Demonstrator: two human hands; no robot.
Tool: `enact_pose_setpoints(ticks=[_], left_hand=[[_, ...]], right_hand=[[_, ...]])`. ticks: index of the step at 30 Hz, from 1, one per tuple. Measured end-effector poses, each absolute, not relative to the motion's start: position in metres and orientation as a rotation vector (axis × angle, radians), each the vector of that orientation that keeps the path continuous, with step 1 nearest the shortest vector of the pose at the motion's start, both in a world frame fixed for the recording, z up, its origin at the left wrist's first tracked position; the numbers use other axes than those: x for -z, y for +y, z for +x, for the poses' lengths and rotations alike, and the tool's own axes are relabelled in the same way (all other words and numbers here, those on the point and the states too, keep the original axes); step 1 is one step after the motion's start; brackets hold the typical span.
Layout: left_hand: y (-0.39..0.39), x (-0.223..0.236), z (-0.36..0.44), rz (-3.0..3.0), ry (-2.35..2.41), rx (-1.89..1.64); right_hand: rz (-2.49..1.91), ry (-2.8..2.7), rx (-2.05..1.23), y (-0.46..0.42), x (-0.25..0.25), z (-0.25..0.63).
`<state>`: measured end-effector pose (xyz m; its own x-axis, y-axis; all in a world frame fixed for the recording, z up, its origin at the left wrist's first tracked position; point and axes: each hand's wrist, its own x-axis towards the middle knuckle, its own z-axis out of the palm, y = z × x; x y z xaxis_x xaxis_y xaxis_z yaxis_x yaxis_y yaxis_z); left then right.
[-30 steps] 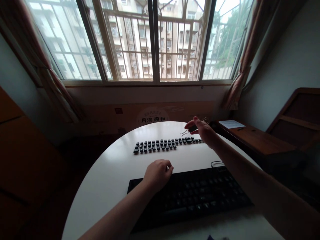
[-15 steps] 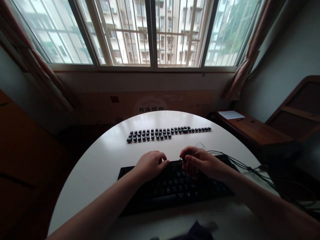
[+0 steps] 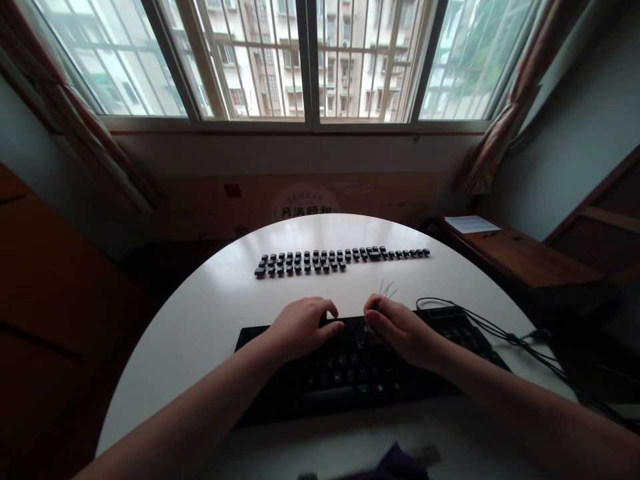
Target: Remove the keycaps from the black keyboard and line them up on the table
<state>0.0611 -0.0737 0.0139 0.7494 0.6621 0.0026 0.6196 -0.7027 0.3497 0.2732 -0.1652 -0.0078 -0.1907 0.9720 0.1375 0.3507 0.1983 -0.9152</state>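
Note:
A black keyboard (image 3: 340, 380) lies across the near part of the white round table (image 3: 200, 313). My left hand (image 3: 305, 323) rests over its upper left, with a gap between thumb and forefinger and nothing visible in it; the other fingers are hidden. My right hand (image 3: 395, 327) is closed around a wire keycap puller (image 3: 386, 291), whose thin wires stick up above the fist over the keyboard's top rows. Beyond the hands, removed keycaps (image 3: 300, 261) stand in rows, with a single line of them running to the right.
A bundled black cable (image 3: 493, 327) runs off the keyboard's right side over the table edge. Something dark purple (image 3: 395, 463) lies at the near edge beside a small brush-like thing (image 3: 307, 476). A wooden side table (image 3: 530, 257) with a paper sheet (image 3: 471, 225) stands right.
My right hand has turned and closed more tightly around the keycap puller, whose wires now point upward. My left hand has barely moved. The view has shifted slightly.

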Motion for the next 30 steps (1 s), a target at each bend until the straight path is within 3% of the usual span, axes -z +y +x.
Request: enact_pose_setpoints(ticks=[17, 25, 30], left_hand=[[-0.072, -0.012, 0.061, 2.635, 0.981, -0.168], [-0.072, -0.011, 0.06, 2.636, 0.979, -0.178], [-0.073, -0.014, 0.06, 2.615, 0.989, -0.163]], right_hand=[[-1.219, -2.145, -0.59, -0.172, 0.001, 0.263], [-1.079, -1.967, -0.504, -0.175, 0.013, 0.267], [-1.115, -1.548, -0.536, -0.176, 0.017, 0.268]])
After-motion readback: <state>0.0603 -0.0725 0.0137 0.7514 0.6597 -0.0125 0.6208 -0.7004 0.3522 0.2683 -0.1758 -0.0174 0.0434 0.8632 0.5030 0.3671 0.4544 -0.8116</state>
